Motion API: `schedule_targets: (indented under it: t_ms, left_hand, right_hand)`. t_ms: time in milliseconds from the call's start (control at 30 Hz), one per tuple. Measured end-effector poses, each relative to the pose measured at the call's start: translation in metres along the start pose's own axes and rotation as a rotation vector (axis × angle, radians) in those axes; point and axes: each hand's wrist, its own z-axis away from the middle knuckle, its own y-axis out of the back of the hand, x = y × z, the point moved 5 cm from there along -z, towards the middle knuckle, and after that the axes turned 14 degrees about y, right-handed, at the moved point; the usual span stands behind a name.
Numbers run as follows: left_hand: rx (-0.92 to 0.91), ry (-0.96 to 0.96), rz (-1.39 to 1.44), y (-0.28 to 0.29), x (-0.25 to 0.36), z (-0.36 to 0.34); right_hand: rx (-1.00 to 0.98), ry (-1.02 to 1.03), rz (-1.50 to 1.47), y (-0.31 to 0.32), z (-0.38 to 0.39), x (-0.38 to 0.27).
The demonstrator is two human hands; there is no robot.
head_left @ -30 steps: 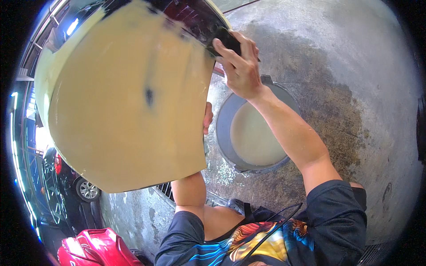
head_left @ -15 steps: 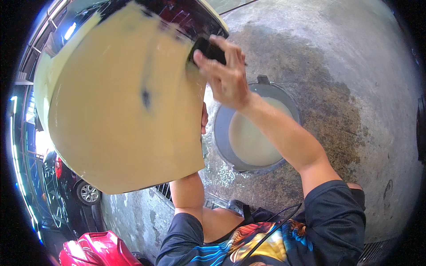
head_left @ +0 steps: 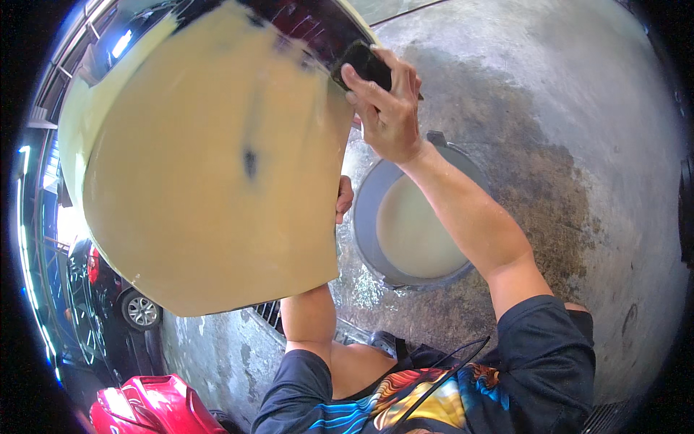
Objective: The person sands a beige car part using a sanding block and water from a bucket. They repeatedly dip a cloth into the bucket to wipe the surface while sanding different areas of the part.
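A large curved vehicle body panel (head_left: 195,181), coated in smooth beige with a dark spot near its middle, fills the left half of the view. Its top end is glossy dark maroon. My right hand (head_left: 390,108) is closed on a black sanding block (head_left: 365,66) and presses it to the panel's upper right edge. Beneath the panel runs my left forearm; the fingers of my left hand (head_left: 345,199) curl around the right edge from behind. The rest of that hand is hidden.
Below my right forearm stands a grey tub (head_left: 365,217) of cloudy water on the partly wet concrete floor (head_left: 520,152). A shiny red-pink part (head_left: 155,405) lies at lower left. Beyond it is a dark car (head_left: 108,311). A floor grating (head_left: 269,315) shows under the panel.
My right hand has slid the sanding block up and right to the panel's edge. The panel has shifted slightly right, and more of my left fingers shows.
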Motion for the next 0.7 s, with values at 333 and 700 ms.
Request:
schedule_targets:
  t_ms: [333, 700]
  left_hand:
    - [0.070, 0.064, -0.025, -0.019, 0.015, 0.005]
    - [-0.102, 0.078, -0.020, -0.015, 0.019, 0.003]
  right_hand:
    - [-0.032, 0.041, -0.024, -0.013, -0.006, 0.009]
    - [-0.045, 0.009, -0.059, -0.007, -0.005, 0.003]
